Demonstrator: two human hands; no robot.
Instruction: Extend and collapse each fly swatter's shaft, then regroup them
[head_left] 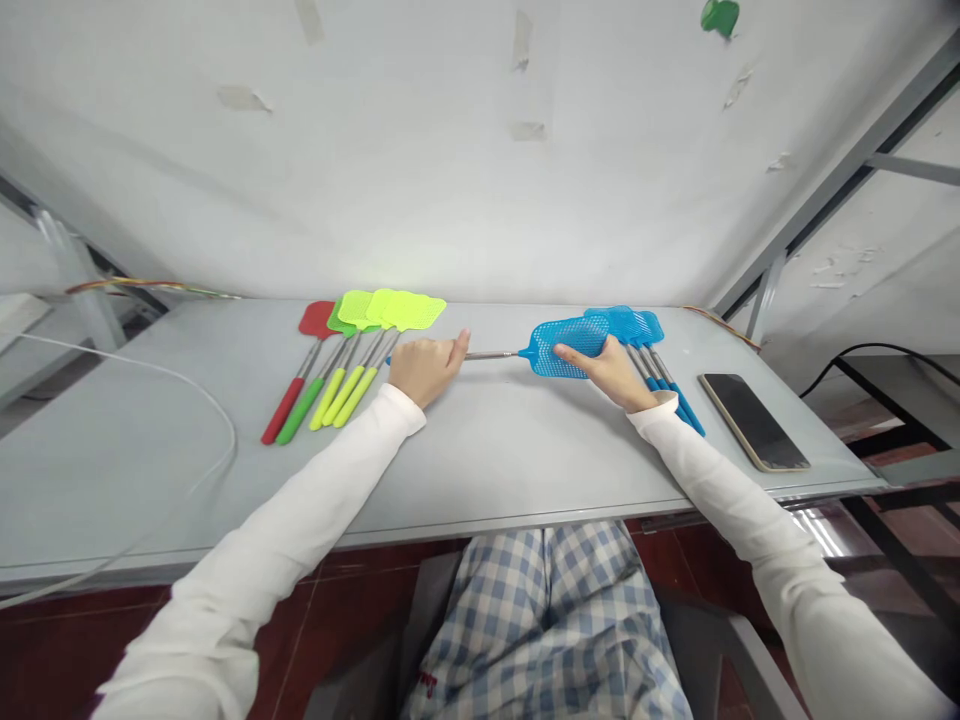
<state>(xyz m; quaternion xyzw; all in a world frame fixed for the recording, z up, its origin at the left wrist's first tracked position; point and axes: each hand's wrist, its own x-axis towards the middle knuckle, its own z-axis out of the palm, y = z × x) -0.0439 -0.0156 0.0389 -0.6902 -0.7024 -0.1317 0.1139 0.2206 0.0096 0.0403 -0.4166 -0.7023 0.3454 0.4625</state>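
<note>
A blue fly swatter [551, 345] with a metal shaft lies level between my two hands, above the table. My left hand [426, 368] is closed around its handle end, most of which is hidden by the fingers. My right hand [611, 372] grips the mesh head, thumb on the near face and fingers behind. Left of my left hand lie a red fly swatter [283, 410], a green fly swatter [300, 410] and several yellow fly swatters [352, 398]. Other blue fly swatters [667, 385] lie together behind and beside my right hand.
A smartphone [754, 422] lies on the grey table [510, 450] at the right. A white cable [217, 410] curves across the left side. The wall [480, 200] stands along the back edge, with metal frame posts [765, 295] at the sides.
</note>
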